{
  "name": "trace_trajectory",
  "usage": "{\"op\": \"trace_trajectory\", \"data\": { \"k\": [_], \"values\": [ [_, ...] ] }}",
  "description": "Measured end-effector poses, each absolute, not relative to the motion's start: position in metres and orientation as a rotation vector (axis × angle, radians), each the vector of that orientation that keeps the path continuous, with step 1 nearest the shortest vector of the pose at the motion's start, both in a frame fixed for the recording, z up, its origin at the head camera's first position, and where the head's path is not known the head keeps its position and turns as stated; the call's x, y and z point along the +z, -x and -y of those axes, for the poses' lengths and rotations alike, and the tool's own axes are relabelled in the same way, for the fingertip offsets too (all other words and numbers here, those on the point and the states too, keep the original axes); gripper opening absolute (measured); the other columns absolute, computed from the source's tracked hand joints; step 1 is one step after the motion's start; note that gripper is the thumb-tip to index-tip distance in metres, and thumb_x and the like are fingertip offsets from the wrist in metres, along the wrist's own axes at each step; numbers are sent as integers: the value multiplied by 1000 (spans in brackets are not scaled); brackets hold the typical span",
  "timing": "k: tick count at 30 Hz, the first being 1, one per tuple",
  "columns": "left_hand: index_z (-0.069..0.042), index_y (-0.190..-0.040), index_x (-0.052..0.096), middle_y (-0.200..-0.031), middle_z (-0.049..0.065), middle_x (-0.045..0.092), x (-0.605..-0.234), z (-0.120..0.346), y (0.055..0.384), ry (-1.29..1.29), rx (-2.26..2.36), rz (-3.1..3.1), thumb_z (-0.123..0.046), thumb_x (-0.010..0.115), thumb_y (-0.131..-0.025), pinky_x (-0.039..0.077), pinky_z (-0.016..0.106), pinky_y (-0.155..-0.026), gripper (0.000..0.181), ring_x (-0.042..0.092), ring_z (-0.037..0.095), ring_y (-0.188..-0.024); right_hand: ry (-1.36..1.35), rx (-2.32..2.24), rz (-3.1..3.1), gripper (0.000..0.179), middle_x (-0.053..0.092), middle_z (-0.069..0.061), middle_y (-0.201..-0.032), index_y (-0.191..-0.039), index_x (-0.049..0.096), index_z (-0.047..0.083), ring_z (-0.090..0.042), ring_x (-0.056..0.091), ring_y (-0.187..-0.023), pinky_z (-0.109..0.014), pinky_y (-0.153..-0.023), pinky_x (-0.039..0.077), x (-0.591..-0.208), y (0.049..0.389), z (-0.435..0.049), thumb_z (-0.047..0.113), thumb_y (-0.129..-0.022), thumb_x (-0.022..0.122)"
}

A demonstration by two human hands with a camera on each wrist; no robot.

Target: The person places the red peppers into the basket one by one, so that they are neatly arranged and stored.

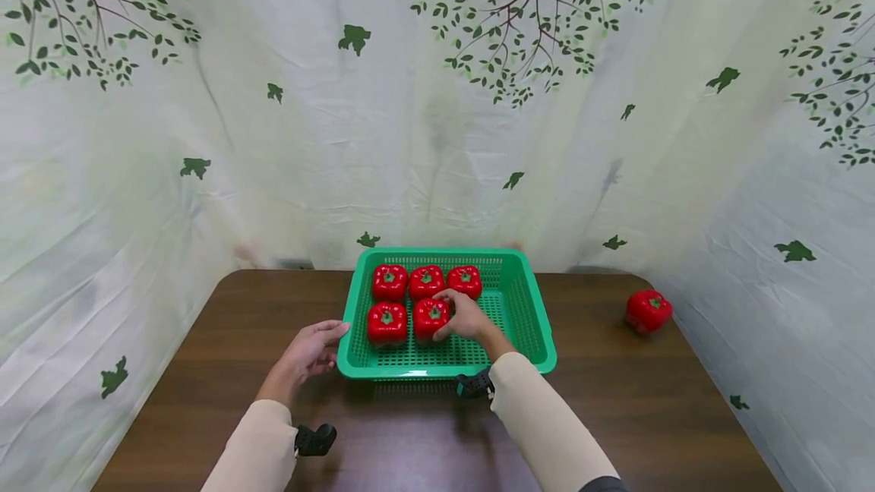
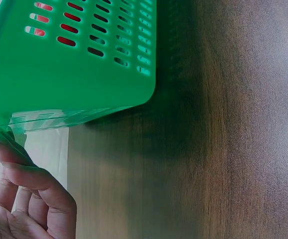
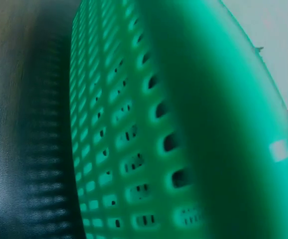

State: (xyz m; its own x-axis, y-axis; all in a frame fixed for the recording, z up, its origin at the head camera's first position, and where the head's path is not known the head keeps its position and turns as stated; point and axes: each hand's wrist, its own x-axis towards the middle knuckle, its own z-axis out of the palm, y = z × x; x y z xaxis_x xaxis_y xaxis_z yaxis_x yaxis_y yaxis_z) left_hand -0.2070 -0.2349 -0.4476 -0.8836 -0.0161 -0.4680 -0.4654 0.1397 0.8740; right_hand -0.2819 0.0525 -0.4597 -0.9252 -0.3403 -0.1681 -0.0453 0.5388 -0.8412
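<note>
A green plastic basket [image 1: 536,310] stands on the table with several red bell peppers in two rows. Its left rim is pinched by my left hand [image 1: 316,351] near the front corner; the left wrist view shows those fingers [image 2: 19,154] at the basket's edge. Reaching over the front rim, my right hand [image 1: 468,317] grips a bell pepper [image 1: 428,320] in the front row, thumb and fingers around its right side. Left of that pepper sits another bell pepper [image 1: 386,324]. The right wrist view holds only the basket's slotted side [image 3: 124,149], so the hand is hidden there.
One more red bell pepper [image 1: 648,311] lies on the brown wooden table [image 1: 595,401], well to the right of the basket. A white curtain [image 1: 437,143] with leaf prints hangs behind the table and along both sides.
</note>
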Motion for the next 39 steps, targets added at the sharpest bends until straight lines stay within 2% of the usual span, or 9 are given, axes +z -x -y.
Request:
{"op": "trace_trajectory", "data": {
  "k": [10, 16, 21, 31, 39],
  "values": [
    [-1, -131, 52, -108, 10, 62, -450, 233, 209, 444, 1805, -2084, -39, 58, -96, 52, 30, -69, 52, 59, 17, -68, 310, -1314, -2489, 68, 52, -13, -125, -129, 52, 10, -31, 49, -113, -45, -87, 51, -464, 281, -55, 3, -70, 85],
    [-2, -129, 53, -106, 9, 63, -449, 230, 211, 452, 1808, -2087, -38, 59, -95, 51, 29, -67, 50, 60, 17, -68, 341, -1369, -2459, 68, 52, -14, -125, -129, 52, 10, -31, 48, -114, -44, -83, 53, -459, 281, -61, 3, -70, 84],
    [-2, -131, 52, -107, 10, 63, -448, 231, 209, 466, 1793, -2092, -39, 59, -95, 52, 29, -68, 52, 59, 17, -68, 360, -1415, -2416, 69, 50, -16, -129, -131, 51, 9, -34, 48, -118, -42, -84, 53, -455, 280, -66, 2, -71, 83],
    [-2, -131, 52, -104, 8, 64, -448, 231, 210, 457, 1795, -2093, -40, 59, -95, 52, 30, -69, 53, 59, 17, -67, 298, -1651, -2333, 70, 45, -20, -137, -137, 45, 4, -41, 42, -126, -45, -86, 52, -442, 273, -93, 2, -76, 79],
    [-1, -132, 50, -105, 9, 63, -447, 231, 209, 449, 1786, -2091, -40, 59, -95, 52, 31, -70, 55, 59, 17, -68, 361, -1742, -2211, 69, 41, -22, -141, -141, 41, 4, -47, 38, -130, -45, -90, 51, -445, 274, -124, 4, -81, 76]
  ]
}}
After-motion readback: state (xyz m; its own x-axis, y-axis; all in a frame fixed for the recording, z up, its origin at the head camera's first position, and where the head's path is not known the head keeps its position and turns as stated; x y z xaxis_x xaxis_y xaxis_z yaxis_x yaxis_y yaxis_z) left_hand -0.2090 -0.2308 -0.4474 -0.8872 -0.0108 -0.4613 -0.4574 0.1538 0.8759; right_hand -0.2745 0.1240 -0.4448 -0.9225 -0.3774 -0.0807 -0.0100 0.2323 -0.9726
